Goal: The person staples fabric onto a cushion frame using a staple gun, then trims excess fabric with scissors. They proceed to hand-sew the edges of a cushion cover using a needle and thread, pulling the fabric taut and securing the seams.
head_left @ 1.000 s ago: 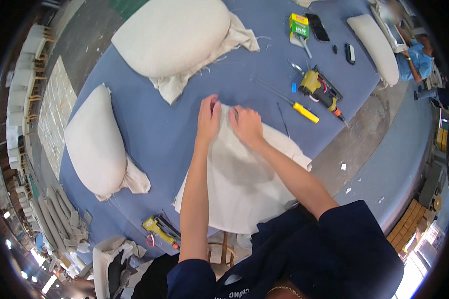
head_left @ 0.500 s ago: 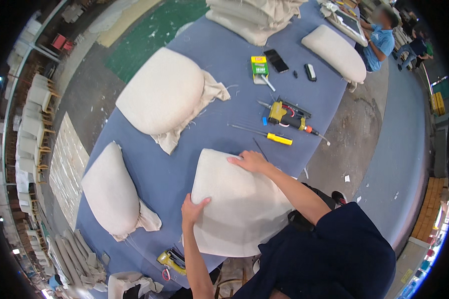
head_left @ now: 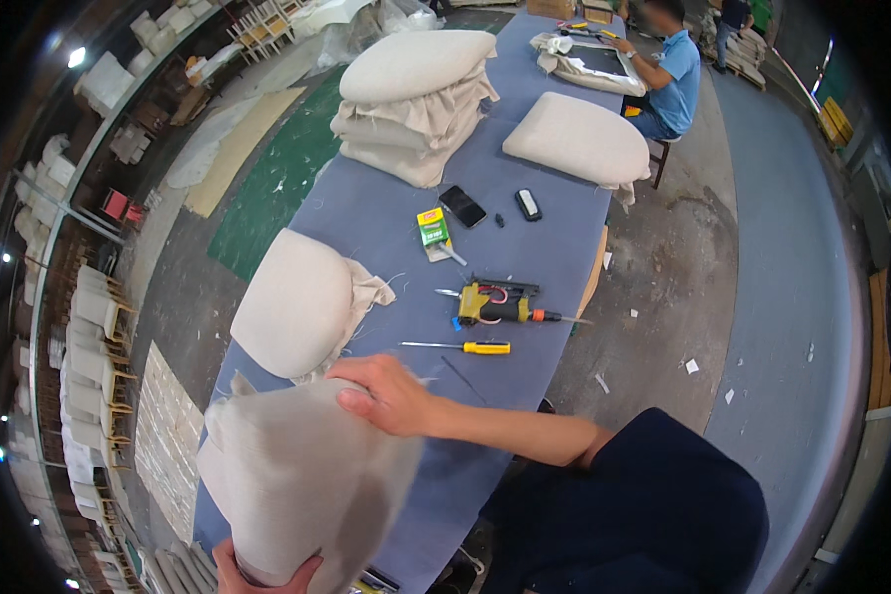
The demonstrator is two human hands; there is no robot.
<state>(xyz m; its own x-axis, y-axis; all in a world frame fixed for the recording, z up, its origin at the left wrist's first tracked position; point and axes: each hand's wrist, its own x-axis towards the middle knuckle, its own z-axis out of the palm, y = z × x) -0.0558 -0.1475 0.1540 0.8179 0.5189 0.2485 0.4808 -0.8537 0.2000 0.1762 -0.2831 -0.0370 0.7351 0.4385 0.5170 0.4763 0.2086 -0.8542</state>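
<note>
Between both hands I hold a cream fabric-covered cushion [head_left: 317,475], tilted up off the table at the near left. My right hand [head_left: 386,396] grips its upper edge, thumb on the near face and fingers over the rim. Around the bottom edge is my left hand [head_left: 262,576], partly cut off by the picture's lower border. Just beyond stands another padded cushion [head_left: 292,302] with loose cloth hanging from its right side. A further pale cushion [head_left: 213,473] is mostly hidden behind the held one. To the right lies a yellow-handled screwdriver [head_left: 485,347].
The blue-grey table [head_left: 386,277] carries a staple gun [head_left: 495,302], a green-yellow box [head_left: 435,233], a phone [head_left: 462,206] and a small black-and-white device [head_left: 529,205]. Farther off are a cushion stack [head_left: 416,109] and a single cushion [head_left: 579,144]. A person [head_left: 668,79] in light blue works on a frame.
The held cushion has been lifted and moved left, tilting upright in front of the left-hand cushion. Both hands went left with it. The view has shifted, showing more of the table's far end.
</note>
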